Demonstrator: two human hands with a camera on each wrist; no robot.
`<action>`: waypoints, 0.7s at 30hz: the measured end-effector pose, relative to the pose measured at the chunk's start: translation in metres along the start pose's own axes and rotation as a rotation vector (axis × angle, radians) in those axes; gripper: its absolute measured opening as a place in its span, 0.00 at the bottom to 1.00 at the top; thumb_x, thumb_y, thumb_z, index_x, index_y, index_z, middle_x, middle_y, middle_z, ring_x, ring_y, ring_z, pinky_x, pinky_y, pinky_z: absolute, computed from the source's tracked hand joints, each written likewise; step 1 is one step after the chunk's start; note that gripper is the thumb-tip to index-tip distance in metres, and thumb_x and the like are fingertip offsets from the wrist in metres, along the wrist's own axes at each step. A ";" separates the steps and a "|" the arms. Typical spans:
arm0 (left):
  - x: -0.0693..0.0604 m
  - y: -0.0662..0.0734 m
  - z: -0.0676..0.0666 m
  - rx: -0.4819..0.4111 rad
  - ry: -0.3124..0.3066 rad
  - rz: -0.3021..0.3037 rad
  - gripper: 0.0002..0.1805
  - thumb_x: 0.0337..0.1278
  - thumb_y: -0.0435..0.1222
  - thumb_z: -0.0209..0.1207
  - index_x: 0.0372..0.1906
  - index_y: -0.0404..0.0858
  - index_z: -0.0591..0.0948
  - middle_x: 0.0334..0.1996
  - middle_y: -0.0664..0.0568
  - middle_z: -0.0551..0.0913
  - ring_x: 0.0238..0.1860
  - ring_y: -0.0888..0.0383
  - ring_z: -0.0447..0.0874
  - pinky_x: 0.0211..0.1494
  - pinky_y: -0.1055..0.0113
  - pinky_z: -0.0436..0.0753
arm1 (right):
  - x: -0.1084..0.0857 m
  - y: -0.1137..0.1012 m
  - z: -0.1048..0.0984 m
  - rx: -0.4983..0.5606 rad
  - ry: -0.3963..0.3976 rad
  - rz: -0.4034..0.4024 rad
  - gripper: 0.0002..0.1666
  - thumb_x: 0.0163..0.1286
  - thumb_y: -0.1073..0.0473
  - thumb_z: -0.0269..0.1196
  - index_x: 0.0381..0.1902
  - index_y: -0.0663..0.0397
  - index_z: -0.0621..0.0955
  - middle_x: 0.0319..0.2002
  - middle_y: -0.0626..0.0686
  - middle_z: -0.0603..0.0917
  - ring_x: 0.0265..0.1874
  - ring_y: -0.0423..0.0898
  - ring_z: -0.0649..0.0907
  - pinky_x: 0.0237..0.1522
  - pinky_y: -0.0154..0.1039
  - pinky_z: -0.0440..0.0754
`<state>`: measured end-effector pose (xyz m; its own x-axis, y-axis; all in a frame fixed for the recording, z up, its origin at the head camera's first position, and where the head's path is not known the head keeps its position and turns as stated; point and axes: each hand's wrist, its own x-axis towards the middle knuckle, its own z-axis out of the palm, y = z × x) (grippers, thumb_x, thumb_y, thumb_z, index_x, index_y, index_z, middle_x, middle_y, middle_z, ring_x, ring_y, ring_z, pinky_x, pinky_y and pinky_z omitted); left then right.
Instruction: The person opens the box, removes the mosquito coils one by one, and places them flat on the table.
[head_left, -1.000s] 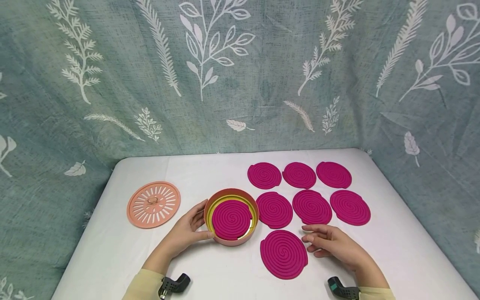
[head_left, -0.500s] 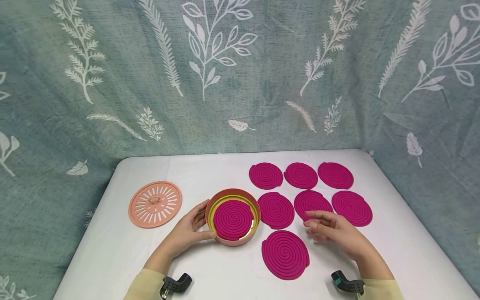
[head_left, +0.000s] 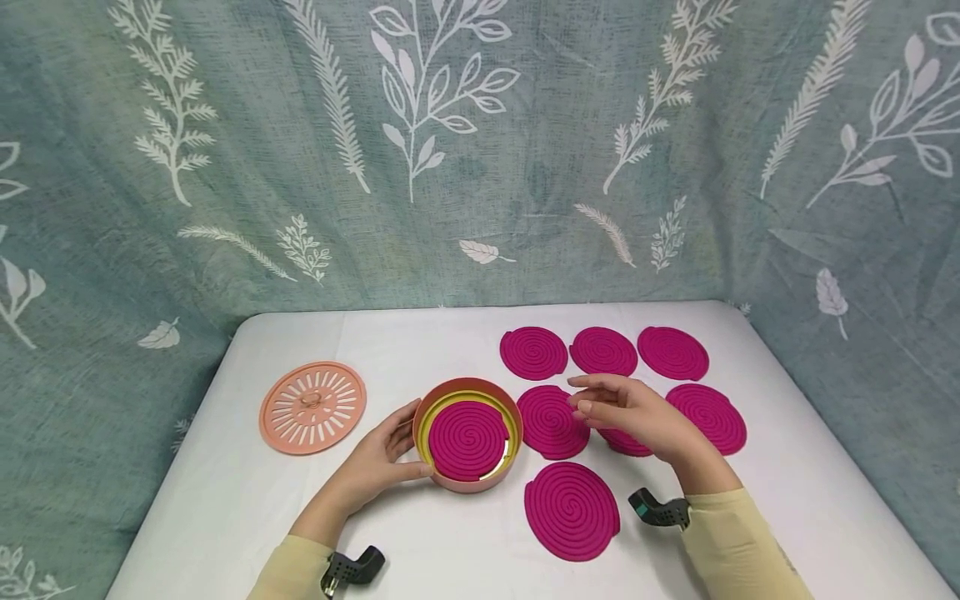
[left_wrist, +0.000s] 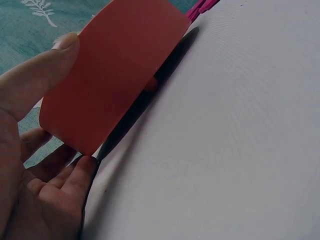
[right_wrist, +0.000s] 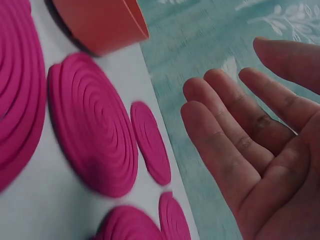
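Note:
In the head view, a round orange mosquito coil holder [head_left: 517,454] with a yellow inside stands near the table's middle. One magenta mosquito coil [head_left: 467,440] lies in it. My left hand [head_left: 375,467] grips the holder's left side, thumb toward the front; the left wrist view shows the thumb against the orange wall [left_wrist: 120,65] and fingers at its lower edge. Empty, my right hand [head_left: 637,412] hovers with loosely extended fingers over the middle row, partly hiding a coil [head_left: 628,443]. Beside its fingertips lies another coil [head_left: 551,425], also visible as a coil [right_wrist: 97,122] in the right wrist view.
A slotted orange lid [head_left: 312,408] lies on the left of the white table [head_left: 420,550]. Several coils lie flat right of the holder, including a front coil [head_left: 572,510], a right one [head_left: 708,421] and a back-row one [head_left: 534,352]. Patterned green cloth [head_left: 450,167] surrounds the table.
My right hand has moved left and farther back, from beside the front coil to above the middle row. The left hand has kept its grip on the holder.

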<state>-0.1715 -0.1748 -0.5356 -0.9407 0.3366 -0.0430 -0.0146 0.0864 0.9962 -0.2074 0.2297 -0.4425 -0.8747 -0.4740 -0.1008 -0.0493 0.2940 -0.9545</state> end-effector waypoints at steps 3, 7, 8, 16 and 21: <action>0.000 -0.001 0.000 0.003 0.003 -0.005 0.56 0.39 0.35 0.79 0.76 0.51 0.60 0.72 0.54 0.64 0.71 0.58 0.63 0.68 0.74 0.69 | 0.014 -0.007 0.010 -0.022 -0.040 -0.028 0.28 0.71 0.57 0.64 0.66 0.58 0.74 0.56 0.62 0.80 0.54 0.57 0.82 0.53 0.51 0.85; 0.000 -0.001 -0.001 0.005 0.003 -0.008 0.56 0.39 0.35 0.79 0.76 0.51 0.60 0.72 0.54 0.64 0.71 0.58 0.63 0.68 0.74 0.69 | 0.030 -0.013 0.027 -0.043 -0.092 -0.030 0.27 0.70 0.56 0.65 0.66 0.55 0.75 0.56 0.61 0.81 0.55 0.57 0.81 0.54 0.46 0.85; 0.000 -0.001 -0.001 0.006 0.002 -0.007 0.56 0.39 0.35 0.79 0.76 0.51 0.60 0.72 0.53 0.64 0.71 0.57 0.63 0.68 0.74 0.69 | 0.034 -0.014 0.031 -0.045 -0.104 -0.028 0.27 0.70 0.55 0.65 0.65 0.54 0.75 0.57 0.62 0.81 0.56 0.57 0.81 0.55 0.45 0.85; 0.000 -0.001 -0.001 0.003 0.000 -0.006 0.56 0.40 0.35 0.79 0.76 0.50 0.59 0.72 0.52 0.64 0.71 0.56 0.63 0.68 0.74 0.69 | 0.061 -0.026 0.058 -0.118 -0.129 -0.067 0.26 0.71 0.52 0.64 0.64 0.51 0.77 0.55 0.60 0.82 0.53 0.50 0.82 0.54 0.43 0.85; 0.000 -0.002 -0.001 0.005 0.000 -0.006 0.56 0.40 0.35 0.79 0.76 0.51 0.60 0.72 0.52 0.64 0.71 0.56 0.64 0.68 0.74 0.70 | 0.074 -0.029 0.069 -0.154 -0.154 -0.055 0.28 0.71 0.50 0.64 0.66 0.53 0.76 0.57 0.57 0.81 0.54 0.47 0.82 0.54 0.44 0.85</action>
<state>-0.1721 -0.1755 -0.5374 -0.9406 0.3359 -0.0487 -0.0183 0.0931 0.9955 -0.2373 0.1286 -0.4420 -0.7856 -0.6102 -0.1027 -0.1782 0.3820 -0.9068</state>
